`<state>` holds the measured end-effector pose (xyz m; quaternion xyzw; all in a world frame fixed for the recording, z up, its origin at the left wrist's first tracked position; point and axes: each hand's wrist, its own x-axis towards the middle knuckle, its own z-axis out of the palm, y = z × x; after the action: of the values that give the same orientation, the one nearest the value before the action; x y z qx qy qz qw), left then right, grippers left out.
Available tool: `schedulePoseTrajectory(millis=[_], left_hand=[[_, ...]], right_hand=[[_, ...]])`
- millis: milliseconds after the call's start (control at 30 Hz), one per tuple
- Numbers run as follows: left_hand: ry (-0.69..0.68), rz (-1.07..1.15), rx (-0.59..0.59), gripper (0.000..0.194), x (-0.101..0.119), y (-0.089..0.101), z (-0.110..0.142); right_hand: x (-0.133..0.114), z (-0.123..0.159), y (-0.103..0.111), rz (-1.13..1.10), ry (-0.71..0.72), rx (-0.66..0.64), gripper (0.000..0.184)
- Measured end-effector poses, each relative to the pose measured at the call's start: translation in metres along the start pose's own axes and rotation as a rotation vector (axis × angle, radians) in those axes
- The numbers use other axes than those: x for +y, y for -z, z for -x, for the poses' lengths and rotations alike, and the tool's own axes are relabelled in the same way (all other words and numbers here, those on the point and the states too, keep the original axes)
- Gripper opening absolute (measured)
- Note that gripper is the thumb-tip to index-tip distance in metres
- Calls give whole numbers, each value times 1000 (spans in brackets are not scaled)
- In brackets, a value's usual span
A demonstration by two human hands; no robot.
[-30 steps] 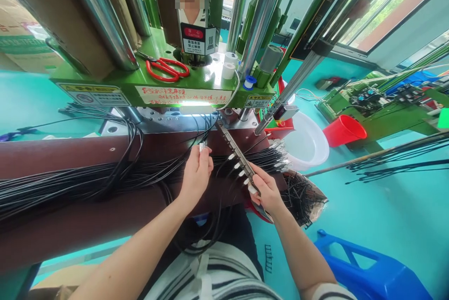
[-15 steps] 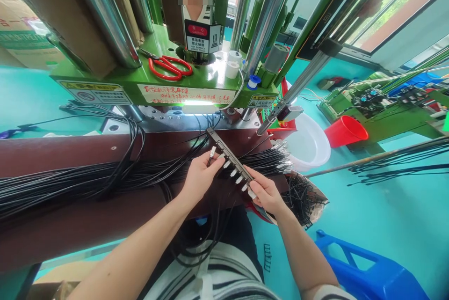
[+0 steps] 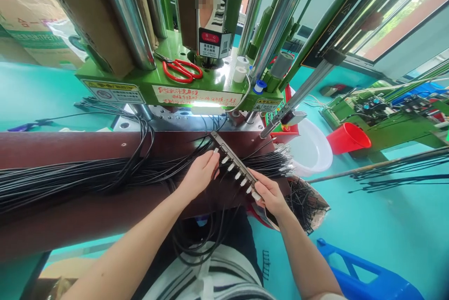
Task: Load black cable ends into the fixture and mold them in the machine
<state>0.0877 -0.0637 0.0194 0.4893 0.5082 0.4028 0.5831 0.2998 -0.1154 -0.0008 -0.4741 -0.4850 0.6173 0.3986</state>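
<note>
A long metal bar-shaped fixture [image 3: 231,157] slants across the middle of the view, with several silver cable connectors [image 3: 230,167] sticking out along its near edge. My right hand [image 3: 269,193] grips its lower right end, thumb on top. At the upper left part of the bar, my left hand [image 3: 201,171] is closed in a pinch on a cable connector [image 3: 215,151]; its fingertips are beside the bar. Black cables hang below toward my lap. To the left, a thick bundle of black cables [image 3: 87,178] lies along the brown table [image 3: 70,150].
A green press [image 3: 122,75] stands ahead, with red-handled scissors [image 3: 182,70] on its ledge and a hot-surface sign [image 3: 214,43]. On the right are a white tub [image 3: 314,150], a red bucket [image 3: 349,137], a box of black scraps [image 3: 303,201] and a blue stool [image 3: 372,272].
My left hand has drawn slightly away from the bar's row of connectors, and the connector in its fingers has turned. The right hand keeps its grip. The whole view has shifted slightly.
</note>
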Motion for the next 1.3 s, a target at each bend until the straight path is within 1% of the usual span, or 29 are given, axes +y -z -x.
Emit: schedulePoseTrajectory(millis=[67,167,233,333,433,533,600,667,733,800,900,967,1033,1133,1200,1300], left_hand=[[5,-50,-63,37,0,3,1],[27,-63,-104,39,0,5,1],[57,-29,-141,40,2,7,0],[116,62,-228,40,4,11,-1],[149,116,-301,39,5,17,-2],[139,99,-313,40,3,22,-4],[130,82,-309,40,1,23,-6],[129,70,-309,39,1,23,-9],[136,45,-303,39,2,20,-12],[119,-26,-270,39,5,18,-14],[10,-212,-194,31,12,21,-9],[-59,-311,-157,25,16,29,-1],[-108,-353,-139,24,20,39,8],[-167,-376,-121,20,23,54,18],[-190,-378,-82,18,23,59,19],[-227,-368,-9,18,22,62,16]], right_hand=[[-1,-1,1,1,7,-29,48],[-2,-2,2,5,7,-52,48],[-2,-2,3,13,-5,-58,48],[-2,-2,4,37,-26,-78,48],[-3,-2,7,90,-43,-110,49],[-6,-1,8,214,-16,-137,51],[-8,-1,8,306,23,-139,51],[-10,-1,6,334,33,-137,52],[-10,-2,4,292,9,-121,53],[-8,-2,2,223,-21,-95,54],[-5,0,3,134,-62,-39,53],[-8,4,10,108,-101,0,53],[-16,7,21,141,-154,36,53],[-39,2,40,301,-232,46,56],[-55,-12,49,425,-256,10,56],[-75,-43,56,584,-238,-90,49]])
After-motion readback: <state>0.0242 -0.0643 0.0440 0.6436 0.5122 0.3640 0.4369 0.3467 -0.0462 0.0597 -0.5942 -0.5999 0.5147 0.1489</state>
